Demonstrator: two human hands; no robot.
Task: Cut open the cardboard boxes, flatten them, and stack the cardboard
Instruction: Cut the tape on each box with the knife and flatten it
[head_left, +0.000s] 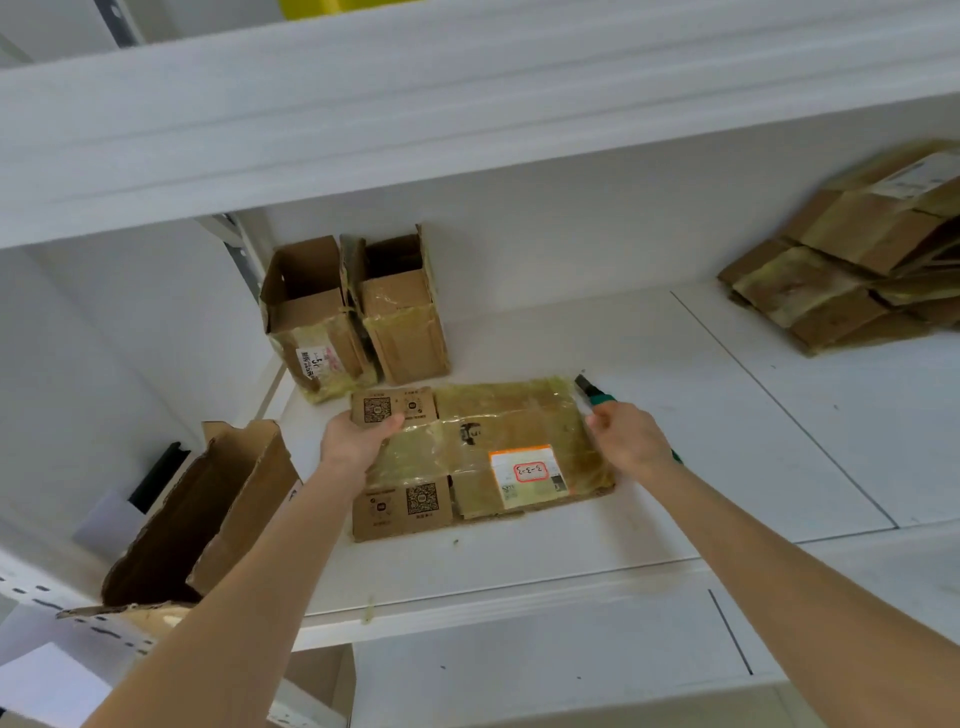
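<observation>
A flattened cardboard box (498, 415), taped and bearing a white label marked in red, lies flat on the white shelf (675, 415). My left hand (353, 436) grips its left edge, thumb on top by a QR-code flap. My right hand (631, 434) is at the box's right edge and holds a green-handled box cutter (597, 395), its dark tip pointing away up-left. Two upright open boxes (353, 312) stand side by side behind the flat one, at the back left of the shelf.
A pile of flattened cardboard (852, 260) lies at the far right of the shelf. A large open brown box (208, 509) sits lower left beside the shelf. Another white shelf (467, 104) runs overhead.
</observation>
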